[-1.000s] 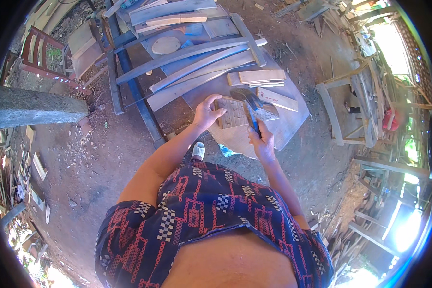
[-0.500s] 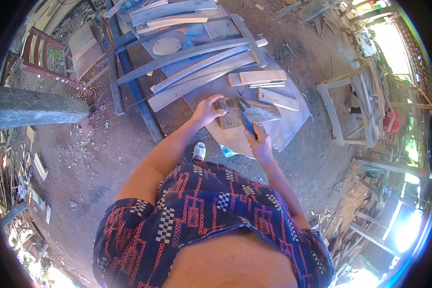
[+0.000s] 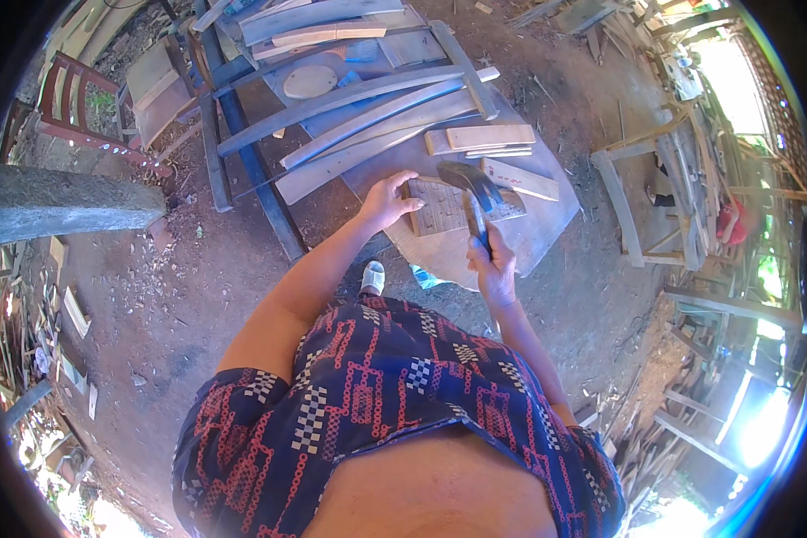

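My right hand is wrapped round the handle of a claw hammer. The hammer's dark head is raised above a short wooden block, hiding part of it. This block, brown with a rough, marked top, lies on the worktable near its front edge. At the block's left end, my left hand grips it, index finger and thumb apart along that end. Whether a nail is at the fingertips is too small to tell.
Behind the block lie a pale board and a stack of short planks. Long curved slats and a wooden frame cover the table's left part. A thick post stands left; a wooden stand is at right.
The hammer has risen from low over the block, its head now larger in view and farther right. My right hand has shifted slightly right; my left hand stays at the block's end.
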A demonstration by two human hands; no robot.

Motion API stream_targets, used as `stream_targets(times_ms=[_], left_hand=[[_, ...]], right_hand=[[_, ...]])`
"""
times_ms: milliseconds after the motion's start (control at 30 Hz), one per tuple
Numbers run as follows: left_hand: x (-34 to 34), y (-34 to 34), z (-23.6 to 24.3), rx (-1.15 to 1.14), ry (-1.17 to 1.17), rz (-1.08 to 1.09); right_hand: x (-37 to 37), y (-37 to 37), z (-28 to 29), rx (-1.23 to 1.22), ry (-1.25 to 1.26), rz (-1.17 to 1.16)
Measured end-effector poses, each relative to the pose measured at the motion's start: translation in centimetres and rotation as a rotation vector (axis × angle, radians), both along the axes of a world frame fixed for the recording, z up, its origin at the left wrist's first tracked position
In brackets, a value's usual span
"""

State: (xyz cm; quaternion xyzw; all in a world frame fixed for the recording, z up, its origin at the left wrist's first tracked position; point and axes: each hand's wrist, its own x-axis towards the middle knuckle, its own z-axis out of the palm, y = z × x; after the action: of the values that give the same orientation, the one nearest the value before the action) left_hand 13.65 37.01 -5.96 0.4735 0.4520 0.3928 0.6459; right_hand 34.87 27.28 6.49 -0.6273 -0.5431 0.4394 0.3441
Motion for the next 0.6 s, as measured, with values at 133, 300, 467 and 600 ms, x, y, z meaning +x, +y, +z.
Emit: stream_targets(times_ms=[133, 300, 467, 600], left_hand=[[-0.2, 0.1, 0.2, 0.025, 0.048, -0.019], [-0.3, 0.0, -0.1, 0.148, 0.260, 0.000], [0.0, 0.2, -0.8, 0.095, 0.067, -0.005], [-0.2, 0.3, 0.1, 0.082, 0.312, -0.091]], right_hand=[[-0.7, 0.5, 0.1, -0.058, -0.181, 0.078], [-0.5, 0.2, 0.4, -0.139, -0.118, 0.060], [-0.7, -0.4, -0.3, 0.043, -0.145, 0.011], [-0.4, 0.2, -0.5, -0.173, -0.234, 0.082]])
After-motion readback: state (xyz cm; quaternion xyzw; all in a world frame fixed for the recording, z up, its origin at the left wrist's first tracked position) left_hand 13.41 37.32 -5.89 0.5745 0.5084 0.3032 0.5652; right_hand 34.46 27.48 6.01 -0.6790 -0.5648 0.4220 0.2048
